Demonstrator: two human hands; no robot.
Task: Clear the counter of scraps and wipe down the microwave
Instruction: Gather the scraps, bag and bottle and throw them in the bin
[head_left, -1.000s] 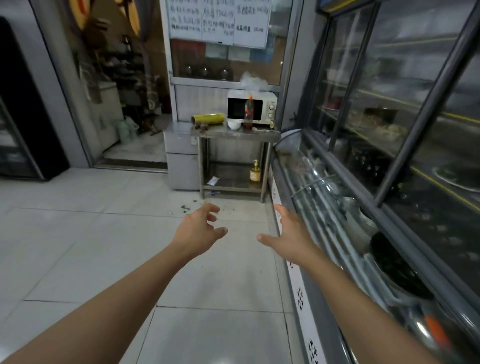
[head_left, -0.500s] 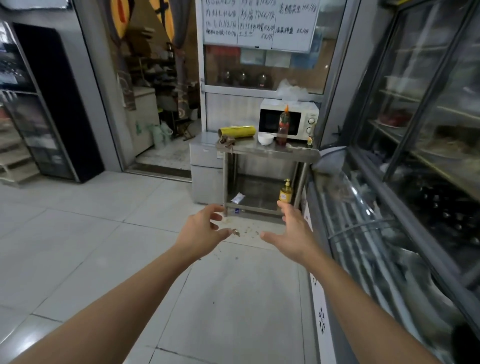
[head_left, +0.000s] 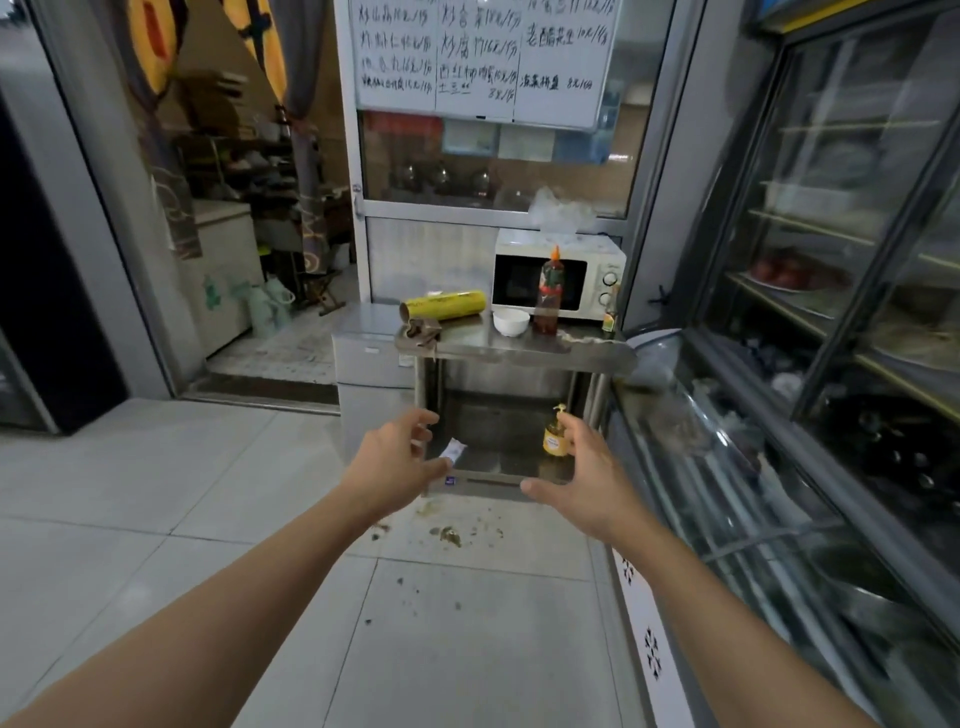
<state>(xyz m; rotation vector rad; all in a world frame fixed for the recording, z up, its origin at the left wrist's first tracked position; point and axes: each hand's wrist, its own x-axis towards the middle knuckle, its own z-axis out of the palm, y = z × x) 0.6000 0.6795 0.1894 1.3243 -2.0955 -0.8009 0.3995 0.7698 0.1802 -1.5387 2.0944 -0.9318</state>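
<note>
A white microwave (head_left: 602, 262) stands at the back of a steel counter (head_left: 519, 349) ahead of me. On the counter lie a brown crumpled scrap (head_left: 423, 331), a yellow roll of wrap (head_left: 447, 305), a white bowl (head_left: 510, 321) and a dark sauce bottle (head_left: 549, 291). A line of pale crumbs (head_left: 589, 340) runs along the right front edge. My left hand (head_left: 395, 460) and my right hand (head_left: 584, 475) are stretched out in front of me, both empty with fingers loosely spread, well short of the counter.
A yellow pump bottle (head_left: 555, 439) and a white packet (head_left: 452, 451) sit on the counter's lower shelf. Food bits (head_left: 449, 535) litter the tiled floor in front. A glass display case (head_left: 779, 467) runs along the right. An open doorway (head_left: 260, 234) lies to the left.
I have walked closer: the counter and microwave appear larger and nearer. Both hands stay raised and empty in front of me.
</note>
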